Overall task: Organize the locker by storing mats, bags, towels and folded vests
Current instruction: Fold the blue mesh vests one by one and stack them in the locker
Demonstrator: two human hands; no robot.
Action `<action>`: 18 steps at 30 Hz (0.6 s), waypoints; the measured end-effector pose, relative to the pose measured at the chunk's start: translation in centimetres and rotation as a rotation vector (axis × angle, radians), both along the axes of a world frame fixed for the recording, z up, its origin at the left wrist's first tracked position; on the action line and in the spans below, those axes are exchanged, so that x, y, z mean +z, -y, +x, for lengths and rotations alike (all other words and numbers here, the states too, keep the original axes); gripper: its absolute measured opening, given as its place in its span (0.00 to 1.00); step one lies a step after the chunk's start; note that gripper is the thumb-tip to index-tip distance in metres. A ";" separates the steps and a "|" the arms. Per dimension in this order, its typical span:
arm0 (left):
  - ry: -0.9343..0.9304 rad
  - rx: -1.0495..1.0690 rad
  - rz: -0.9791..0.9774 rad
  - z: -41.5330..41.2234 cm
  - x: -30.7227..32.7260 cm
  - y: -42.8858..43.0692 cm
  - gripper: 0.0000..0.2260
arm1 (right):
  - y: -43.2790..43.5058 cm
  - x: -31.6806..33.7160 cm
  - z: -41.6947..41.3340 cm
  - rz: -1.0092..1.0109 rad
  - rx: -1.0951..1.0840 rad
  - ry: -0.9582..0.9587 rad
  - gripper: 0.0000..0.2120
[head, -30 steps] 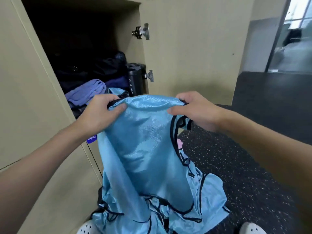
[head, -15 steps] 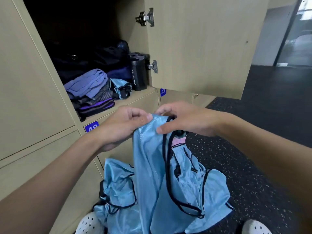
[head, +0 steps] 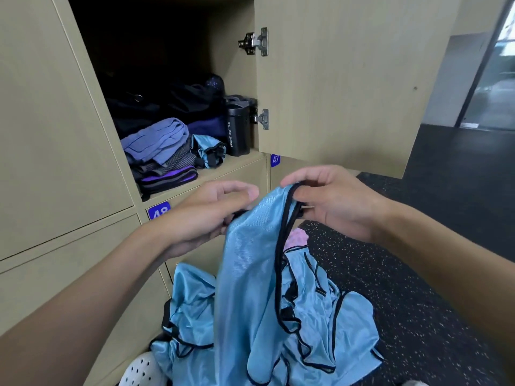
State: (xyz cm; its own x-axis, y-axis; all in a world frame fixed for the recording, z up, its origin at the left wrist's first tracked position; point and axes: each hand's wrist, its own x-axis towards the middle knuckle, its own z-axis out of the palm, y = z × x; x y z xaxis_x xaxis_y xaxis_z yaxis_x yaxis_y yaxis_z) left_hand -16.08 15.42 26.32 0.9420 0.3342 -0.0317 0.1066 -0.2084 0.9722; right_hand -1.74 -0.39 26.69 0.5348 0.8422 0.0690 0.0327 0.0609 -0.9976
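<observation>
Folding in progress: the left hand (head: 211, 215) and right hand (head: 331, 201) each pinch the top edge of a blue vest (head: 250, 274), held below the open locker (head: 231, 168). Inside lie stacked towels (head: 158, 140), dark bags (head: 167, 104), one folded vest (head: 207, 149) and a bottle (head: 238, 129). More loose vests (head: 348, 330) remain heaped on the floor (head: 418, 288), unfolded.

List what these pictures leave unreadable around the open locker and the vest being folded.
- Head view: back of the locker lost in shadow; dark bags blend together.
- Floor pile: vest count unclear, the held vest covers it.
- Pink item: mostly hidden behind the vest.
- White shoe: cut by the bottom edge.
</observation>
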 end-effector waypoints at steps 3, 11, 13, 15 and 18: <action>-0.062 -0.091 -0.030 -0.1 0.1 0.4 0.17 | 0.2 0.1 -0.3 0.035 0.000 -0.006 0.10; 0.099 0.032 -0.179 0.3 0.1 0.4 0.09 | 0.1 0.3 -1.1 -0.101 -0.082 0.252 0.09; 0.193 0.134 -0.171 0.5 0.0 0.2 0.08 | 0.2 0.5 -1.1 -0.125 -0.098 0.259 0.09; 0.252 0.198 -0.145 0.5 0.0 0.1 0.08 | 0.3 0.5 -1.1 -0.101 -0.076 0.184 0.08; 0.308 0.219 -0.133 0.5 0.1 0.4 0.09 | 0.2 0.0 -1.3 -0.097 -0.035 0.157 0.13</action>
State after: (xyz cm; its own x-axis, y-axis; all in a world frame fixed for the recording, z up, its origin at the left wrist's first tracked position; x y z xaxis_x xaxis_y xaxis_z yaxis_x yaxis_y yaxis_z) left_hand -15.62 15.06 26.41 0.8209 0.5406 0.1843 -0.1661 -0.0828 0.9826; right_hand -3.04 -0.60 26.71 0.5532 0.8298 0.0732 0.1887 -0.0392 -0.9812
